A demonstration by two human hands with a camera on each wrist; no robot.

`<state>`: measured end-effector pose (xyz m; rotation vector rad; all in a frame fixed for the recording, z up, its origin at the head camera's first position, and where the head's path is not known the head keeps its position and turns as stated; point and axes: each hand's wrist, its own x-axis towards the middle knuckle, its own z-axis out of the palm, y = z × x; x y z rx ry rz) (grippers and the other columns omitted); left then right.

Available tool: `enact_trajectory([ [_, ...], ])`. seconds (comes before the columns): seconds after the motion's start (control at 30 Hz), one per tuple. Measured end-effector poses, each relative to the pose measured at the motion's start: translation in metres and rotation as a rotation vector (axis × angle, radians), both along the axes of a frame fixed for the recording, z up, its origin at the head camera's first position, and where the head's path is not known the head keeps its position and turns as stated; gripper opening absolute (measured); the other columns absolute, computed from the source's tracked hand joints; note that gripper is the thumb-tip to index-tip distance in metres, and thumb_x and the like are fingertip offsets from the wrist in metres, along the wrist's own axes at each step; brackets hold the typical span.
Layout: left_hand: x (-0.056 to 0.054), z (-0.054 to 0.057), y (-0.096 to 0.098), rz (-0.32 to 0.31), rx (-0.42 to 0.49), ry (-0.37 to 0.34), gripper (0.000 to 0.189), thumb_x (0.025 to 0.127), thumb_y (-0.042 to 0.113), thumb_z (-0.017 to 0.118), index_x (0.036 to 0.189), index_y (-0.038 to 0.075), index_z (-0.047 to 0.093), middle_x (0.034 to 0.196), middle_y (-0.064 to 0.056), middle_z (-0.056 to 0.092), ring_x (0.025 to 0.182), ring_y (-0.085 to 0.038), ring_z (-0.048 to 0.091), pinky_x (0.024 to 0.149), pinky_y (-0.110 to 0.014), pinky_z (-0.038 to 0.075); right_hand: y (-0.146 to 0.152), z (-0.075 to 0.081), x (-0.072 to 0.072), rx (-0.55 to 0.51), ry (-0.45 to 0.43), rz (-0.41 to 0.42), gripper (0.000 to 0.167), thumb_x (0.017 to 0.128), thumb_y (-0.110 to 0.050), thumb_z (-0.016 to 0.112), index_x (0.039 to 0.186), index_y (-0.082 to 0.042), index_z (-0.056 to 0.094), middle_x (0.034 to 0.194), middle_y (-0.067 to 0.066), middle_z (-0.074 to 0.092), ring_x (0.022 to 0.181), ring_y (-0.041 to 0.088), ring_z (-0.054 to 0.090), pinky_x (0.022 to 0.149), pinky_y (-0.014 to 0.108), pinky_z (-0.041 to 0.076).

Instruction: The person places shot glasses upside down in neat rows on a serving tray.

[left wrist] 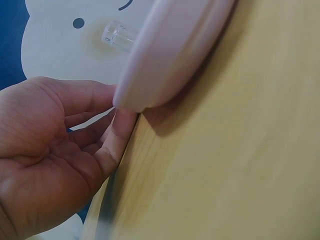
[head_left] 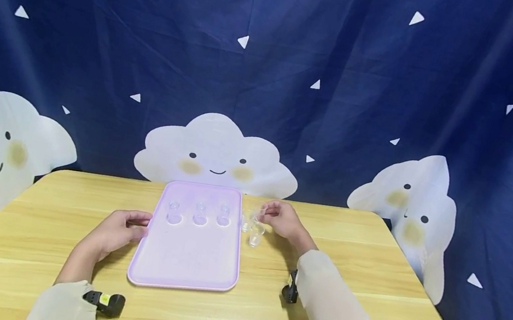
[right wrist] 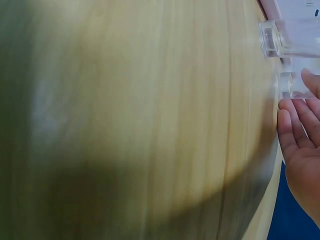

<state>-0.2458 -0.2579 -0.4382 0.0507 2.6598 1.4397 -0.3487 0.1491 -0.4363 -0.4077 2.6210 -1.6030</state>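
Observation:
A pale pink tray (head_left: 184, 260) lies on the table. Its left rim is pinched by my left hand (head_left: 118, 230), with fingers and thumb at the edge (left wrist: 145, 75) in the left wrist view. Three small clear glasses (head_left: 200, 213) stand in a row across the tray's far half, wide mouths downward. Beyond the tray's right edge, my right hand (head_left: 282, 220) holds another clear glass (head_left: 260, 214) between thumb and fingers. Two more glasses stand close by on the table, one (head_left: 257, 235) nearer me and one (head_left: 247, 221) against the tray's side.
The wooden table (head_left: 352, 318) ends at a dark blue curtain (head_left: 269, 73) with white clouds behind the tray. A small black camera (head_left: 108, 304) sits at the left wrist and another (head_left: 290, 288) at the right.

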Motion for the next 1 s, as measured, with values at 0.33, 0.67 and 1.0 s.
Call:
enact_trajectory([
  [0.33,-0.001,-0.004,-0.002,0.000,0.011,0.008,0.047,0.098,0.006,0.063,0.141,-0.008,0.054,0.131,-0.023,0.062,0.115,-0.030,0.057,0.094,-0.038,0.050,0.007,0.007,0.002,-0.076,-0.025,-0.008,0.022,0.089,-0.001,0.075,0.104,0.001,0.059,0.100,0.012,0.069,0.094,0.019,0.068,0.085,0.032,0.056],
  [0.67,-0.002,-0.002,0.000,-0.002,0.016,0.009,0.047,0.098,0.007,0.063,0.141,-0.009,0.053,0.132,-0.023,0.062,0.115,-0.030,0.057,0.095,-0.040,0.050,0.011,0.024,0.004,0.052,0.118,0.028,0.018,0.092,-0.007,0.073,0.105,0.000,0.063,0.100,0.013,0.068,0.097,0.028,0.067,0.090,0.038,0.054],
  [1.0,-0.002,-0.001,-0.001,-0.011,0.014,0.010,0.048,0.098,0.007,0.063,0.142,-0.009,0.052,0.133,-0.024,0.061,0.116,-0.031,0.057,0.092,-0.035,0.051,0.006,0.033,0.006,0.065,0.188,0.068,0.023,0.093,-0.008,0.074,0.111,0.002,0.063,0.099,0.012,0.069,0.093,0.026,0.068,0.090,0.038,0.055],
])
